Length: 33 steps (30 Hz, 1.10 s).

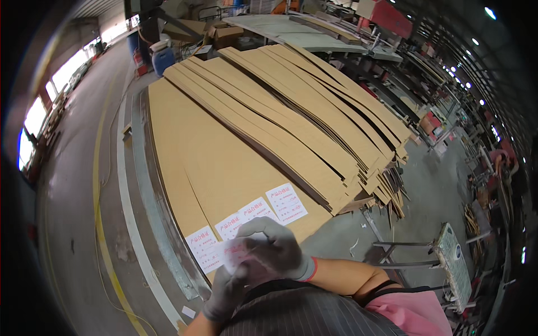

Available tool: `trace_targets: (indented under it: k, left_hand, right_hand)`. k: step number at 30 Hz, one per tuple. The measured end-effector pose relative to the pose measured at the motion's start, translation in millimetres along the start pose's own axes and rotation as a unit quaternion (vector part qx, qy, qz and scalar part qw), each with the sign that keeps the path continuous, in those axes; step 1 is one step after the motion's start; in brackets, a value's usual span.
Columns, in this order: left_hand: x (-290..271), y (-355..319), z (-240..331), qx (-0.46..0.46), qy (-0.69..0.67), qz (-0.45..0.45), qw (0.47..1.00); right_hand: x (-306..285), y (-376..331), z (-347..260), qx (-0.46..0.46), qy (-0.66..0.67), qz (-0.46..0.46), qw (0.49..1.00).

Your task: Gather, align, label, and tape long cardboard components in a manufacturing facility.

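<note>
Both my hands wear grey knit gloves. My right hand [273,245] is curled over a white paper label with red print [234,251], pinching its upper edge. My left hand [226,292] holds the same label from below with thumb and fingers. They work just over the near end of a large stack of tan wood veneer sheets [224,145]. Three similar white labels lie stuck on the veneer's near end: one at the left [203,245], one in the middle [246,214], one at the right [286,203].
Further fanned veneer strips [336,112] pile up on the right of the stack. A metal frame stand [443,263] is at the right. Concrete floor with a yellow line [101,224] runs along the left. A blue canister [162,56] and cardboard boxes [227,35] sit at the back.
</note>
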<state>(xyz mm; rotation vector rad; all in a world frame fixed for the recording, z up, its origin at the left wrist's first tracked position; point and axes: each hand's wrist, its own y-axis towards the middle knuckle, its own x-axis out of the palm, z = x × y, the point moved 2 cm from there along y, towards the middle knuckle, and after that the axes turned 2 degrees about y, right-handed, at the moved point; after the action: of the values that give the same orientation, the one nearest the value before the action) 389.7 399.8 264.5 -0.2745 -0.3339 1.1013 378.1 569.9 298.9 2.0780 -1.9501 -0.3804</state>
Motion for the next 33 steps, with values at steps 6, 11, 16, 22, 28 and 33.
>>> trace_targets:
  k: [6,11,16,22,28,33]
  left_hand:
    - [-209,31,-35,0.217,0.117,0.260,0.934]
    - [-286,101,-79,0.155,0.266,0.288,0.907]
    - [-288,139,-117,0.183,0.031,0.302,0.935]
    - [-310,72,-179,0.035,-0.196,0.297,0.934]
    - [-150,-26,-280,-0.092,-0.050,0.225,0.969]
    - [40,-40,-322,-0.270,0.290,-0.011,0.918]
  right_hand:
    - [-44,-64,42,0.214,-0.042,-0.062,0.974]
    - [-87,-149,47,0.307,0.027,0.173,0.935]
    - [-124,-230,51,0.340,0.029,0.307,0.889]
    - [-313,-475,81,0.355,0.114,0.569,0.733]
    - [-489,-747,0,0.143,-0.073,0.610,0.776]
    - [-623,-856,-12,0.120,-0.098,0.804,0.575]
